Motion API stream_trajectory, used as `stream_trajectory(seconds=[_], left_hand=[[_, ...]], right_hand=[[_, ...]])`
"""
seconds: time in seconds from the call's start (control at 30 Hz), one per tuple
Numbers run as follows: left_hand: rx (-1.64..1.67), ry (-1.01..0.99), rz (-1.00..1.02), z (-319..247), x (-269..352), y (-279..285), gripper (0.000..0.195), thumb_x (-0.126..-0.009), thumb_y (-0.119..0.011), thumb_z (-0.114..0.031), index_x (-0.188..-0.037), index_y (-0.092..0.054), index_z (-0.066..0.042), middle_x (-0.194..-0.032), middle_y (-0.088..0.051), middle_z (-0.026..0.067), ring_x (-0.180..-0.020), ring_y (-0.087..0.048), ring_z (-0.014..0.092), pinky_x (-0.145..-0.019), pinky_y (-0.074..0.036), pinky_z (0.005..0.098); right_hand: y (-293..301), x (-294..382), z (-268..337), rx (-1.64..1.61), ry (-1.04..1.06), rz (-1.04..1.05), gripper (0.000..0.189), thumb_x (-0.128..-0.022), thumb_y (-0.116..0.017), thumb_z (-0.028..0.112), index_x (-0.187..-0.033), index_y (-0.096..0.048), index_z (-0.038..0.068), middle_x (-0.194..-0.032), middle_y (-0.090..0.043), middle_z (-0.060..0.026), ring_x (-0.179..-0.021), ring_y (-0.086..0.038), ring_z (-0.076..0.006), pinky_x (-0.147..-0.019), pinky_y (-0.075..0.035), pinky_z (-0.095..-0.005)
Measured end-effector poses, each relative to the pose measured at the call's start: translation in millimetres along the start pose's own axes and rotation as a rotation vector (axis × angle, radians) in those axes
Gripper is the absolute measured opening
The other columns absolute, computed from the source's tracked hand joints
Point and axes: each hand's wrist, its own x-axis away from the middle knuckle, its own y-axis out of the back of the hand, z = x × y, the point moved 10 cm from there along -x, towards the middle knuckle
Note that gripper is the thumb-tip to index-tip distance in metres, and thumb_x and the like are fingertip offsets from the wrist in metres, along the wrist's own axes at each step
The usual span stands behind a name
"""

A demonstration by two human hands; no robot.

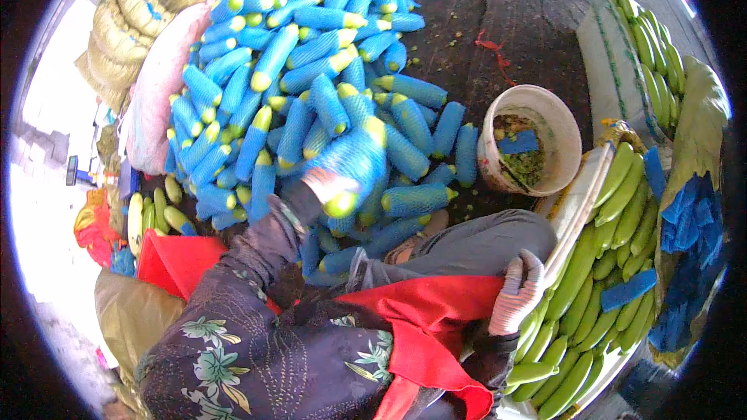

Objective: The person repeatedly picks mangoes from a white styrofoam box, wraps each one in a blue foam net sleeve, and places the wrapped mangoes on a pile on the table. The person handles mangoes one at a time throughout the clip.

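Note:
My left hand (pixel 327 181), in a striped knit glove, reaches over the near side of a large heap of pale green gourds in blue foam-net sleeves (pixel 297 122). It grips sleeved gourds (pixel 359 154), blurred by motion; their pale ends show on both sides of the hand. I cannot tell exactly how many it holds. My right hand (pixel 516 297), gloved alike, is by my right knee with its fingers loosely bent and apart. I see nothing in it. Just right of that hand lie bare long green gourds (pixel 583 291) in a pale-rimmed container.
A white bucket (pixel 490 151) with plant scraps and a blue net piece stands beyond my knee. Blue sleeves (pixel 691 227) lie at the far right. More bare gourds (pixel 659 52) sit behind. Stuffed sacks (pixel 125 29) and a pink bundle (pixel 166 87) line the left.

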Motion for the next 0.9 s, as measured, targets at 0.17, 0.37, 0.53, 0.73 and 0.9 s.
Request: stream_trajectory(seconds=[0.17, 0.37, 0.53, 0.73, 0.9], left_hand=[[-0.178, 0.732, -0.126, 182, 78, 36, 0.049, -0.097, -0.041, -0.063, -0.122, -0.065, -0.029, -0.115, -0.071, 0.0177, -0.099, -0.069, 0.042, -0.087, -0.053, 0.0514], [-0.211, 0.548, 0.175, 190, 99, -40, 0.050, -0.101, -0.033, -0.058, -0.131, -0.058, -0.028, -0.127, -0.065, 0.0220, -0.112, -0.064, 0.044, -0.096, -0.049, 0.0535], [0.044, 0.087, 0.202, 130, 66, -48, 0.035, -0.090, -0.064, -0.042, -0.098, -0.073, -0.009, -0.098, -0.074, 0.0167, -0.088, -0.072, 0.029, -0.080, -0.056, 0.0405], [0.689, 0.371, -0.503, 133, -34, 75, 0.096, -0.081, -0.074, -0.057, -0.146, -0.042, 0.004, -0.141, -0.055, 0.0281, -0.129, -0.056, 0.036, -0.110, -0.042, 0.0420], [0.725, 0.981, -0.642, 118, -109, 63, 0.126, -0.059, -0.094, -0.047, -0.154, -0.022, -0.009, -0.147, -0.042, 0.0296, -0.128, -0.054, 0.042, -0.108, -0.047, 0.0466]], right_hand=[[2, 2, -20, -0.013, -0.091, -0.011, 0.016, -0.094, -0.064, 0.001, -0.110, -0.066, 0.001, -0.105, -0.060, -0.0060, -0.094, -0.056, -0.0166, -0.087, -0.049, -0.0310], [2, 0, -16, 0.082, -0.005, -0.009, 0.015, -0.095, -0.063, 0.002, -0.110, -0.066, 0.002, -0.106, -0.064, -0.0065, -0.094, -0.057, -0.0150, -0.086, -0.050, -0.0295], [2, 2, -13, 0.087, -0.004, -0.028, 0.016, -0.096, -0.062, 0.003, -0.111, -0.067, 0.003, -0.103, -0.065, -0.0050, -0.093, -0.057, -0.0142, -0.084, -0.050, -0.0292], [0, 3, -4, 0.208, 0.045, -0.028, 0.017, -0.096, -0.063, 0.005, -0.113, -0.067, 0.002, -0.105, -0.066, -0.0063, -0.096, -0.060, -0.0177, -0.090, -0.049, -0.0312], [1, 4, -15, 0.190, -0.047, -0.018, 0.018, -0.097, -0.064, 0.009, -0.114, -0.066, 0.004, -0.105, -0.066, -0.0079, -0.100, -0.059, -0.0191, -0.095, -0.047, -0.0335]])
